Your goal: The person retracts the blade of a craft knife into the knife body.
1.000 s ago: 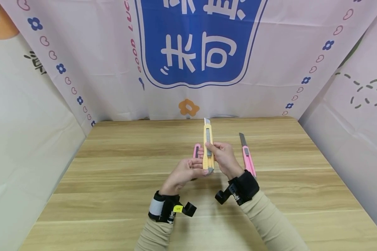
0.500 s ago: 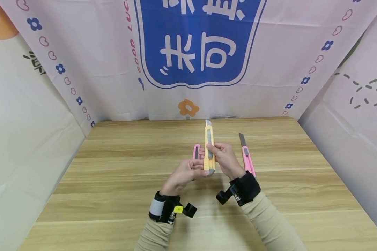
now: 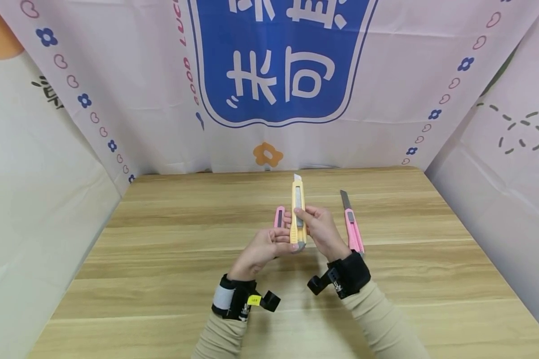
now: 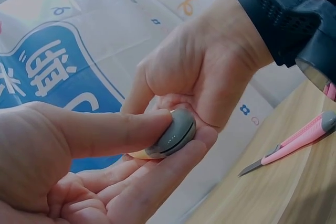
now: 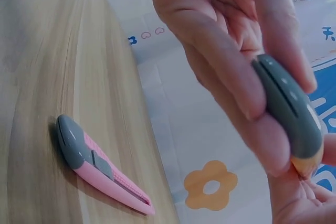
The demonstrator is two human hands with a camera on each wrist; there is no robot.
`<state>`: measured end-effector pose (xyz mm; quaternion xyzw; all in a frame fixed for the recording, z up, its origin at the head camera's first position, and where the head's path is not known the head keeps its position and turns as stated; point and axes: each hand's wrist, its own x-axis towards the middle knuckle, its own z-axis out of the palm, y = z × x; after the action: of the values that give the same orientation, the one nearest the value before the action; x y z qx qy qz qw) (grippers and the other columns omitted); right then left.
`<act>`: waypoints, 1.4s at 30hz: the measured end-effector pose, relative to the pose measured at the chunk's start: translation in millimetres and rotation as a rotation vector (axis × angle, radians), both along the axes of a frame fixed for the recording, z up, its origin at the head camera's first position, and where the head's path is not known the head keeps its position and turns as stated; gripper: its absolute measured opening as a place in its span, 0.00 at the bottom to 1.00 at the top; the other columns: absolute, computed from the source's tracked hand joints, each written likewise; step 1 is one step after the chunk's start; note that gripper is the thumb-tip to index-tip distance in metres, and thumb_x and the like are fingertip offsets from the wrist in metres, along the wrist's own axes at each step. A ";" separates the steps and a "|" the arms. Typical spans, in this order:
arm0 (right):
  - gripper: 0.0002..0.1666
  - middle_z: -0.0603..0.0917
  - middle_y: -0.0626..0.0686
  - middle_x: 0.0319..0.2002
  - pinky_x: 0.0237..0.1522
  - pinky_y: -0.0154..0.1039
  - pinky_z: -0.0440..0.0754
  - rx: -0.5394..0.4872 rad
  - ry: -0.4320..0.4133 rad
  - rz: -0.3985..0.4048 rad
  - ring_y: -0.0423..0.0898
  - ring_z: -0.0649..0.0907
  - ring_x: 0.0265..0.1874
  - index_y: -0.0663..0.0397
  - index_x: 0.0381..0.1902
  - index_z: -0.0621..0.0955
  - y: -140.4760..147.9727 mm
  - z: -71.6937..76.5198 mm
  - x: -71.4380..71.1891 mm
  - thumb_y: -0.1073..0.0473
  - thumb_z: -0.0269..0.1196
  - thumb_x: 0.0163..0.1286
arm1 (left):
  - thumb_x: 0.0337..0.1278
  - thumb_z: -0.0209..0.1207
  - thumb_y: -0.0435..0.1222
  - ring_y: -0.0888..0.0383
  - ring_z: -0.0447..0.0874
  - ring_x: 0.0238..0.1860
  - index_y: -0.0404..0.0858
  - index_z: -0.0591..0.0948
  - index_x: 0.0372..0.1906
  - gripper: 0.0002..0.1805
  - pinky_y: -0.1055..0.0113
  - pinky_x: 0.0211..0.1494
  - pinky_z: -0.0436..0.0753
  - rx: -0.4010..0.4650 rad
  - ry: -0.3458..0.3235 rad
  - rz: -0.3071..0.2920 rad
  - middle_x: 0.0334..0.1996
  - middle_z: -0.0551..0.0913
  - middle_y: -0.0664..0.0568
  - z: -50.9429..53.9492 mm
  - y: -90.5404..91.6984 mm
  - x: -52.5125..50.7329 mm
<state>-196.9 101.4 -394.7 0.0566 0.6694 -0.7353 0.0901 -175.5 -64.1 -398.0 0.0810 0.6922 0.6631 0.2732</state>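
A yellow utility knife point(image 3: 298, 214) is held upright in both hands, with a short length of blade point(image 3: 297, 177) showing at its top. My left hand point(image 3: 261, 248) pinches its grey end cap point(image 4: 176, 134) between thumb and fingers. My right hand point(image 3: 324, 230) grips the body from the right, thumb on the grey slider. Behind the left fingers lies a pink utility knife point(image 3: 279, 217), partly hidden in the head view; the right wrist view shows this pink knife point(image 5: 107, 169) with no blade out. Another pink utility knife point(image 3: 353, 229), its blade extended, lies right of my right hand.
A wooden table point(image 3: 170, 279) carries the pink knives. White printed cloth point(image 3: 161, 124) hangs behind it, with more cloth along both sides. Each wrist wears a black strap point(image 3: 235, 297) with a small camera.
The yellow knife's exposed blade has become slightly shorter, and the slider under my right thumb sits a little lower. Both hands keep their hold; the pink knives stay put.
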 end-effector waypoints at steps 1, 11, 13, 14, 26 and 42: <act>0.23 0.85 0.63 0.51 0.39 0.27 0.86 -0.001 -0.007 -0.006 0.34 0.86 0.35 0.68 0.60 0.74 -0.2 -1.5 -0.3 0.58 0.54 0.74 | 0.55 0.62 0.27 0.66 0.86 0.39 0.27 0.76 0.56 0.22 0.72 0.49 0.86 -0.003 0.003 0.003 0.53 0.83 0.36 -0.3 0.0 0.0; 0.22 0.84 0.42 0.28 0.30 0.27 0.82 0.014 -0.002 -0.047 0.34 0.82 0.26 0.74 0.51 0.78 -4.0 -7.8 -0.7 0.57 0.56 0.72 | 0.55 0.63 0.28 0.64 0.87 0.39 0.26 0.77 0.55 0.21 0.70 0.50 0.86 -0.021 0.015 0.011 0.50 0.85 0.36 -3.7 -2.4 -1.2; 0.21 0.83 0.42 0.28 0.30 0.27 0.82 0.016 -0.008 -0.050 0.35 0.81 0.26 0.73 0.49 0.79 -4.1 -10.3 -0.6 0.56 0.57 0.72 | 0.55 0.63 0.28 0.62 0.88 0.40 0.26 0.77 0.55 0.21 0.70 0.49 0.86 -0.026 0.020 0.005 0.50 0.85 0.36 -4.9 -2.6 -1.5; 0.21 0.83 0.42 0.28 0.30 0.27 0.82 0.017 -0.012 -0.051 0.35 0.81 0.26 0.73 0.48 0.79 -4.1 -11.6 -0.5 0.56 0.57 0.72 | 0.54 0.63 0.28 0.61 0.88 0.41 0.26 0.77 0.55 0.21 0.69 0.50 0.86 -0.029 0.018 0.003 0.49 0.85 0.36 -5.4 -2.7 -1.5; 0.21 0.84 0.44 0.31 0.32 0.28 0.83 0.020 -0.051 -0.039 0.36 0.83 0.28 0.70 0.52 0.78 -0.5 -20.2 0.8 0.56 0.56 0.72 | 0.54 0.64 0.30 0.59 0.89 0.42 0.27 0.78 0.53 0.21 0.67 0.53 0.85 -0.042 0.001 -0.026 0.47 0.86 0.37 -12.5 -1.6 -0.6; 0.24 0.88 0.45 0.33 0.36 0.28 0.85 -0.094 -0.079 -0.007 0.35 0.86 0.32 0.70 0.58 0.74 5.2 -13.5 -0.8 0.55 0.52 0.75 | 0.56 0.61 0.27 0.45 0.88 0.47 0.27 0.79 0.51 0.17 0.52 0.60 0.83 -0.028 -0.059 0.030 0.44 0.87 0.37 -9.9 4.0 -0.8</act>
<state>-197.8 106.6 -408.2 0.0837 0.6297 -0.7635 0.1163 -176.4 -60.1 -408.0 0.0471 0.6941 0.6595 0.2847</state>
